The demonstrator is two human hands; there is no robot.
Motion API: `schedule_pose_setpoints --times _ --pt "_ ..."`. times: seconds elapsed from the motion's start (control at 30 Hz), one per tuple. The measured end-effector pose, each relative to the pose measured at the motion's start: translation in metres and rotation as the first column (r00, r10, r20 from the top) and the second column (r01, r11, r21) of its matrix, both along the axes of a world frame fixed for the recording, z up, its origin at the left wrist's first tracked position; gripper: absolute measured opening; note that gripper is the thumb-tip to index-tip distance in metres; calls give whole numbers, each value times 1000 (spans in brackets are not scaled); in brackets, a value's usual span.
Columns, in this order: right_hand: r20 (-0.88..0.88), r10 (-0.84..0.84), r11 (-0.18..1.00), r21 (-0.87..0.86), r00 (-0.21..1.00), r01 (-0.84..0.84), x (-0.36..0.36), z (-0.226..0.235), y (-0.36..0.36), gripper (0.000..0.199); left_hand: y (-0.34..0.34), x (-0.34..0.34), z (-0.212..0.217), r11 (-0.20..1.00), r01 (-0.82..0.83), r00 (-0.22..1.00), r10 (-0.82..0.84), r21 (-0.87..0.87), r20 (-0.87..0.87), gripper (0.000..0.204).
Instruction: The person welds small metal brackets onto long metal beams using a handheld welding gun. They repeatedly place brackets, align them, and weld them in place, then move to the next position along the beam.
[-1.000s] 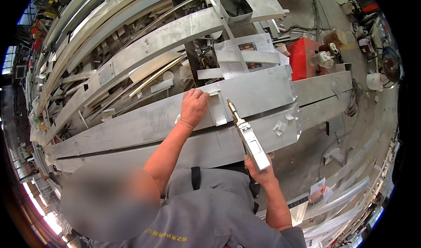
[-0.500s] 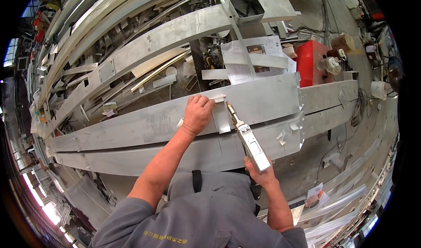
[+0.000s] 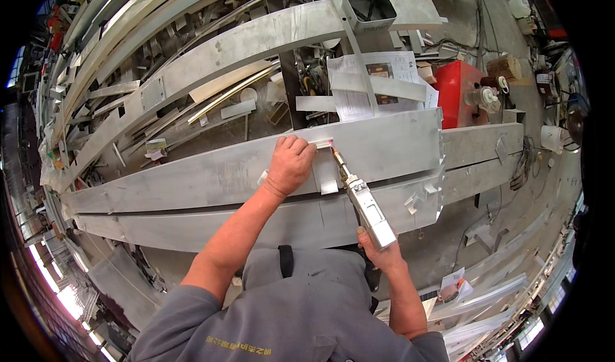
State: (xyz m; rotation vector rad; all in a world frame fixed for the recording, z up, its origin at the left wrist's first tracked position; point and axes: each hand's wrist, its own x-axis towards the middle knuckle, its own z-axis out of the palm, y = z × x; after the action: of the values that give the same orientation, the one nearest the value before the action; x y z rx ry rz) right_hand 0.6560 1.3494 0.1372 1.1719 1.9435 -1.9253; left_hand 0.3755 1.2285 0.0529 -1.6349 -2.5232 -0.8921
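My left hand [image 3: 290, 164] is closed, thumb and fingers pinching one end of a small metal piece [image 3: 324, 143] near the far edge of a broad grey metal panel [image 3: 391, 145]. Below that piece, a short strip [image 3: 327, 170] lies across the panel, its near end bent at the edge. In my right hand [image 3: 383, 254] is a silver welding gun [image 3: 371, 214], gripped at its rear. Its brass-coloured nozzle points away from me and meets the small piece's right end, where a pinkish glow shows. The fingers beneath the gun are partly hidden.
A second long panel [image 3: 282, 230] runs along the near side, with a dark gap between the two. Beyond lie a paper drawing [image 3: 349, 102], a red box [image 3: 453, 93], a square open metal container [image 3: 368, 9] and long metal beams [image 3: 269, 34] over scattered offcuts.
A pinkish glow now shows at the nozzle tip. Both hands keep nearly the same place on the panel, while the whole view has shifted slightly.
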Motion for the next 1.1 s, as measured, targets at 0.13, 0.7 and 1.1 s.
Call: schedule_pose_setpoints --times 0.13,0.7,1.1 --pt "-40 -21 1000 -19 999 21 2 -3 2 33 -1 -2 0 1000 12 1000 -12 -7 8 15" --pt "61 -18 989 -143 998 27 -1 4 10 40 -2 -4 -1 999 32 999 -32 4 18 14" --pt "-21 -59 998 11 998 59 56 -1 -15 41 -46 8 21 978 -207 975 209 -25 73 43"
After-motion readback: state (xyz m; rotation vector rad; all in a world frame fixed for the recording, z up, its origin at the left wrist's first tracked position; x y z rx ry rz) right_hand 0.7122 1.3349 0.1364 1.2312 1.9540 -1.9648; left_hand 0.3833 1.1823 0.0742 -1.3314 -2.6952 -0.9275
